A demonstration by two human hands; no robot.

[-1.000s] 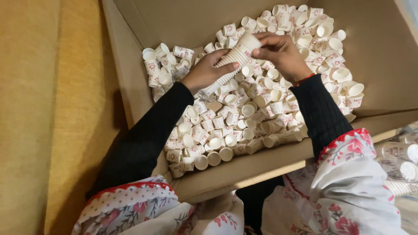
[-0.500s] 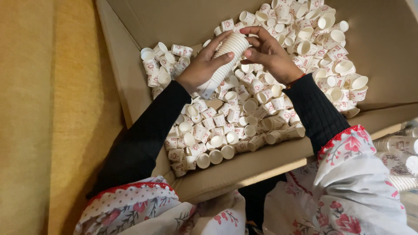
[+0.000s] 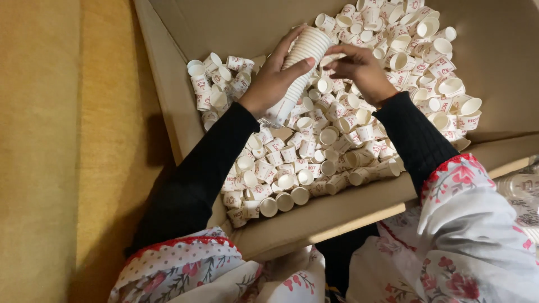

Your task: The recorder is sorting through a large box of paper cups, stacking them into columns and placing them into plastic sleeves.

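A big cardboard box (image 3: pixel 168 84) holds a heap of small white paper cups (image 3: pixel 303 157) with red print. My left hand (image 3: pixel 272 81) grips a long nested stack of cups (image 3: pixel 300 64), tilted with its open end up and to the right. My right hand (image 3: pixel 359 70) hovers just right of the stack's top end, fingers curled toward the rim and touching the loose cups below. I cannot tell whether its fingers pinch a cup. Both arms wear black sleeves under a white floral garment.
The box's near wall (image 3: pixel 337 207) runs across below my forearms. A yellow-brown padded surface (image 3: pixel 50 151) lies to the left of the box. At the right edge sits some clear plastic wrapping (image 3: pixel 522 191).
The stack in my left hand has risen and tilted more upright. My right hand has shifted from the stack's top end to just beside it, over the loose cups.
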